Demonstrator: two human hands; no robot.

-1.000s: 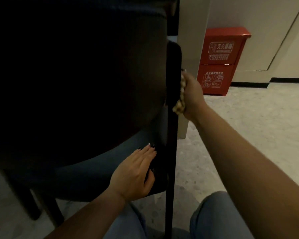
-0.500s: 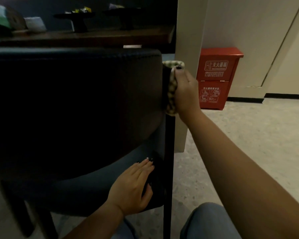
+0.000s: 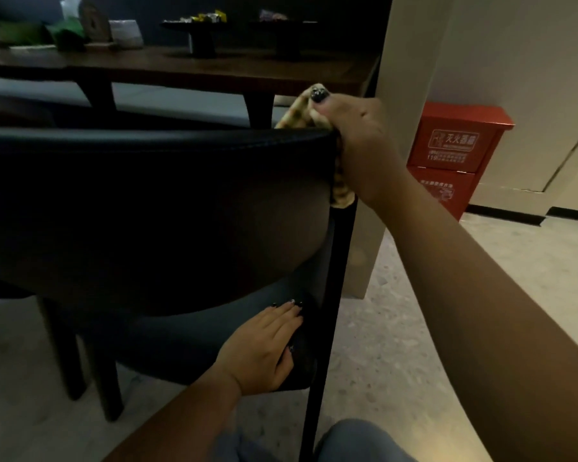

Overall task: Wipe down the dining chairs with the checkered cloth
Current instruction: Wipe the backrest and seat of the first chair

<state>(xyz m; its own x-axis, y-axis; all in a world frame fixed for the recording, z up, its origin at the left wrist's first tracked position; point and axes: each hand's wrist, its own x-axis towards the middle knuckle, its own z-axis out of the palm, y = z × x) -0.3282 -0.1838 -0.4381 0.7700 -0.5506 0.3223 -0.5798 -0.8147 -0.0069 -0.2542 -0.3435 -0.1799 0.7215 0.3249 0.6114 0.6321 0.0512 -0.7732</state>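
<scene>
The right hand has its fingers bunched around the checkered cloth at the chair back's top right corner, the left hand flat on the seat, and that cloth could well slip off the rounded edge.

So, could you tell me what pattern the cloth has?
The cloth is checkered tan and cream, seen in the head view.

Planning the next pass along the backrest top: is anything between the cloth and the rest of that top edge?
Nothing visible. The right hand holds the checkered cloth at the right corner of the backrest, whose top edge runs bare to the left. The left hand rests lower, on the seat.
</scene>
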